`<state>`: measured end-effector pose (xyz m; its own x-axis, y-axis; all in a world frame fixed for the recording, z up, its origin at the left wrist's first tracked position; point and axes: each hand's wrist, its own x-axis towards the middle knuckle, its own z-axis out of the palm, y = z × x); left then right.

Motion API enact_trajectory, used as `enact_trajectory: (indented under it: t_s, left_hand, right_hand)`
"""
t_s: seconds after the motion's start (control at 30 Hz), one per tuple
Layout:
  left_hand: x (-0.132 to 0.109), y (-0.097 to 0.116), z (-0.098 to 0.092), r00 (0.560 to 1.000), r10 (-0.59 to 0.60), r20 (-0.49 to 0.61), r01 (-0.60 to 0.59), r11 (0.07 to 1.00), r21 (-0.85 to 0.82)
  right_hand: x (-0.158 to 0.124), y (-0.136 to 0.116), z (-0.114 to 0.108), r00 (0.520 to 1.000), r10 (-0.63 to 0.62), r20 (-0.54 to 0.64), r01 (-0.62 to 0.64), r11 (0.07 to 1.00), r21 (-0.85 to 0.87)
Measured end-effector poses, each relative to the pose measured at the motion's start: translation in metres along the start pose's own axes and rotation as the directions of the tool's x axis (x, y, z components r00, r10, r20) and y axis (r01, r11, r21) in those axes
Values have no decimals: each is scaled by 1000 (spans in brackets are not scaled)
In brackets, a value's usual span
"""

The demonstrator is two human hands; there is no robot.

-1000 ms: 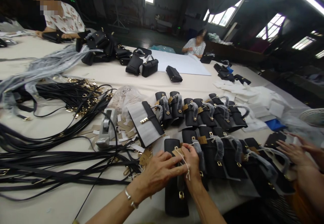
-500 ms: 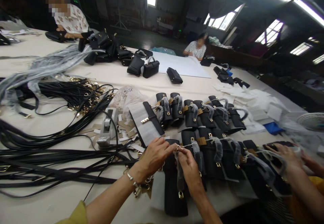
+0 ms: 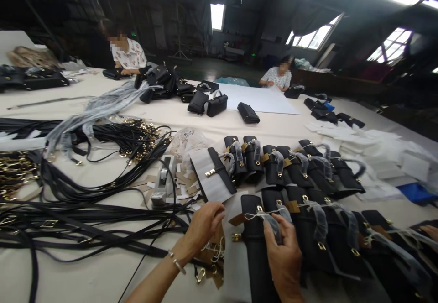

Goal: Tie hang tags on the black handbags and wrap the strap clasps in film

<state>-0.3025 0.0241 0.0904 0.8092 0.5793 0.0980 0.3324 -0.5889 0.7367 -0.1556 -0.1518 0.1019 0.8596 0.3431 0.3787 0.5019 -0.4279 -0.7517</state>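
My right hand (image 3: 282, 250) pinches the plastic-wrapped handle of a black handbag (image 3: 258, 257) in front of me. A brown tag (image 3: 237, 220) hangs by white string from that bag near its upper gold buckle. My left hand (image 3: 205, 223) is just left of the bag, its fingers curled together; whether anything is in them is hidden. Beneath it lies a heap of brown tags with white strings (image 3: 215, 253). Beside and behind the held bag stand several similar black handbags (image 3: 273, 168) with wrapped handles and tags. One handbag (image 3: 217, 175) has white sheet across its front.
Long black straps (image 3: 102, 221) with gold hardware spread over the left. A tape dispenser (image 3: 163, 184) stands among card scraps. White sheets (image 3: 379, 152) lie at the right. Two people (image 3: 132, 56) work across the table; another person's hand (image 3: 430, 232) shows at the right edge.
My left hand has left the string by the buckle and moved down-left to the tag heap. My right hand has shifted onto the handle. The view has turned left.
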Motion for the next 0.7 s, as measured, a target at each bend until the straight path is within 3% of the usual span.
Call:
enact_trajectory:
  t_s: [0.13, 0.27, 0.33, 0.4, 0.47, 0.57, 0.7]
  left_hand:
    - [23, 0, -24, 998, -40, -44, 41, 999, 3]
    - [17, -9, -34, 976, -113, 187, 87, 986, 143]
    - [-2, -17, -26, 933, -197, 302, 128, 964, 232]
    - [-25, -24, -10, 907, -264, 328, 177, 946, 273]
    - [-43, -30, 10, 906, -303, 294, 220, 934, 283]
    - [-56, -34, 33, 911, -344, 227, 283, 923, 262]
    - [-56, -40, 38, 907, -374, 195, 351, 925, 142]
  right_hand:
    - [14, 3, 10, 995, -91, -30, 88, 992, -88]
    - [23, 2, 27, 973, -158, 169, 183, 972, -145]
    - [23, 1, 32, 955, -153, 255, 192, 972, -134]
    - [20, -1, 29, 941, -148, 305, 200, 969, -146]
    - [16, -3, 21, 932, -177, 316, 240, 955, -173]
    - [7, -11, 3, 917, -314, 246, 361, 916, -173]
    - [-10, -30, -19, 836, -522, 170, 537, 841, -64]
